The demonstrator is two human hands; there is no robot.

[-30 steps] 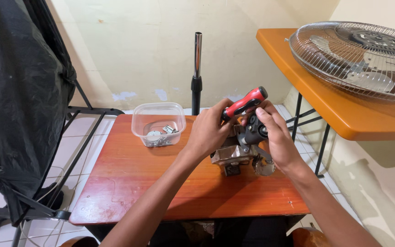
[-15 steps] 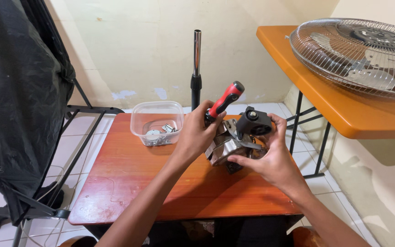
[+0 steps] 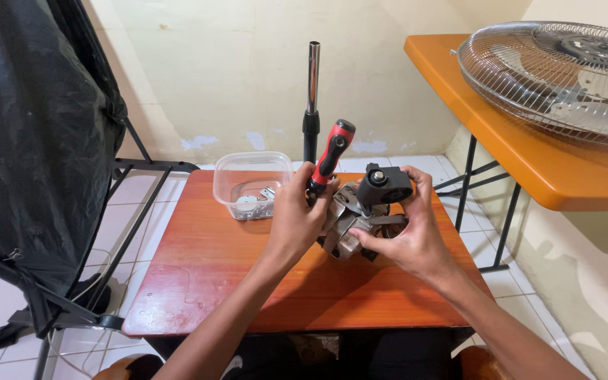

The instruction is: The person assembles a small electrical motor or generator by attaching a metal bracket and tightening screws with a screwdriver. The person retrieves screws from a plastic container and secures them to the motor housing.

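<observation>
Fan motor [image 3: 352, 229], a metal-cased unit with a black plastic block on top, sits tilted near the back right of the reddish wooden table [image 3: 205, 281], held between both hands. The left hand [image 3: 295, 218] is closed around a screwdriver with a red and black handle [image 3: 329, 153], the handle rising up and slightly back while the tip is hidden behind the fingers and the motor casing. The right hand [image 3: 402, 236] is clamped on the motor from the right side, fingers curled over the black block and thumb under the metal bracket.

Working such a screw well probably calls for the right hand to keep the motor from turning while the driver stays in line with the screw, pressed firmly so the tip does not slip out.

A clear plastic tub [image 3: 252, 184] holding small metal parts stands just left of the hands. No label or sign is legible anywhere. Behind the table a chrome pole [image 3: 312, 91] rises from the floor, a wire fan guard [image 3: 550, 77] lies on the orange table [image 3: 501, 141] to the right, and a black plastic sheet [image 3: 29, 141] hangs on a stand at left.
</observation>
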